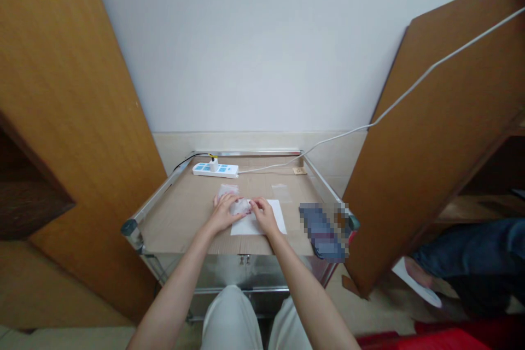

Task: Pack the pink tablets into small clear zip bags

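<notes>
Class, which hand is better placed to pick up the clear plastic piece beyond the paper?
Probably right: the right hand is over the white paper, nearer the clear plastic piece than the left hand.

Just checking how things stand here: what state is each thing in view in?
Left hand, fingers on the plastic bag
Right hand, fingertips on the bag
Plastic bag, crumpled
Paper sheet, flat under the hands
Plug, in the power strip
Left wooden door, open
Right wooden door, open
Metal cabinet doors, shut

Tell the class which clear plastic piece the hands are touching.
The crumpled one between the left hand and right hand; the flat one lies apart, beyond the white paper.
</notes>
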A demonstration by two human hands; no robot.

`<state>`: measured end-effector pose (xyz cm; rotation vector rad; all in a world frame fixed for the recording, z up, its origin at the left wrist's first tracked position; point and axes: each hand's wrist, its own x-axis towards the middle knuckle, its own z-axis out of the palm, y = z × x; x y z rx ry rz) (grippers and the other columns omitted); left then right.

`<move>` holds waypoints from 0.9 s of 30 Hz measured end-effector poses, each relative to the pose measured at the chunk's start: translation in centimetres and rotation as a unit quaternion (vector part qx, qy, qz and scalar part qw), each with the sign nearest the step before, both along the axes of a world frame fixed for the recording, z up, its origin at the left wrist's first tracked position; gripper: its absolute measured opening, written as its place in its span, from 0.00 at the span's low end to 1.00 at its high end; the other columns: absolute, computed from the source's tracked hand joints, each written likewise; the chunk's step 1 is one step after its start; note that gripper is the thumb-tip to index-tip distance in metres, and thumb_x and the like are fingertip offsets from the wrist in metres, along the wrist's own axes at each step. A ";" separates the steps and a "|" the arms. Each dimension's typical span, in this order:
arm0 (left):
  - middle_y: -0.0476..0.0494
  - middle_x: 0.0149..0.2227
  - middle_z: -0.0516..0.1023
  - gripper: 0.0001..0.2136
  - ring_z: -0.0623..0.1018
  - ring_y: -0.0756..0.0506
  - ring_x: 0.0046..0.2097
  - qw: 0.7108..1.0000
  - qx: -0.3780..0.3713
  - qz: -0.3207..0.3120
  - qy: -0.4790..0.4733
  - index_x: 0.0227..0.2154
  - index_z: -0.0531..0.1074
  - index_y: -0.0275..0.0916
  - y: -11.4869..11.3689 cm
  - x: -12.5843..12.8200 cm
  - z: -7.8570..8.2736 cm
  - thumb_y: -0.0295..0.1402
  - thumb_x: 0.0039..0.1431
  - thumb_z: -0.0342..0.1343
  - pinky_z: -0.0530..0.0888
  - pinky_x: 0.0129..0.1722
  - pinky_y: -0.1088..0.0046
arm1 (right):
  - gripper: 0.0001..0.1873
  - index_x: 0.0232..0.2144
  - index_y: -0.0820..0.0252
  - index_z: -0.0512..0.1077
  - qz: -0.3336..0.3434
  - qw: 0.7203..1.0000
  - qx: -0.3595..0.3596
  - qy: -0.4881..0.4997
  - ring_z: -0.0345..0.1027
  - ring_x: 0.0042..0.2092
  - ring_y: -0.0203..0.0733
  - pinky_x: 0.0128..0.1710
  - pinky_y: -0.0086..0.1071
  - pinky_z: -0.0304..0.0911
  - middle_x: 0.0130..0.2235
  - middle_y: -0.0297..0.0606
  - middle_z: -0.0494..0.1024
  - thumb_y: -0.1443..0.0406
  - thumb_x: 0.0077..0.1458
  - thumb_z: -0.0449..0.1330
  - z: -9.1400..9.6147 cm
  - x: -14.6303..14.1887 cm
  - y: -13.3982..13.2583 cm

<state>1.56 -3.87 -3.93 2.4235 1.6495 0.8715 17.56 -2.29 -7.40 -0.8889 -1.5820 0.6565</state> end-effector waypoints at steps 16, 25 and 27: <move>0.47 0.45 0.66 0.23 0.62 0.42 0.50 0.999 -0.031 0.009 0.026 0.42 0.64 0.47 0.5 -0.9 0.7 0.46 0.40 0.54 0.41 0.53 0.54 | 0.21 0.36 0.60 0.66 -0.032 0.958 -0.159 0.237 0.66 0.39 0.39 0.37 0.33 0.60 0.41 0.43 0.71 0.54 0.51 0.41 -0.6 -0.6 3.4; 0.48 0.44 0.67 0.23 0.63 0.42 0.48 0.999 -0.036 0.002 0.041 0.42 0.65 0.49 0.4 -0.1 1.1 0.48 0.40 0.53 0.42 0.53 0.54 | 0.27 0.35 0.62 0.69 0.003 0.943 -0.187 0.276 0.65 0.43 0.41 0.43 0.36 0.58 0.41 0.45 0.72 0.51 0.50 0.39 -3.1 -3.1 3.9; 0.47 0.44 0.66 0.23 0.62 0.42 0.49 0.998 -0.040 0.003 0.049 0.42 0.65 0.48 0.6 -0.1 1.0 0.48 0.40 0.53 0.42 0.52 0.54 | 0.26 0.34 0.62 0.69 0.005 0.948 -0.184 0.261 0.65 0.43 0.41 0.43 0.37 0.58 0.40 0.44 0.72 0.51 0.50 0.40 -3.4 -3.1 3.8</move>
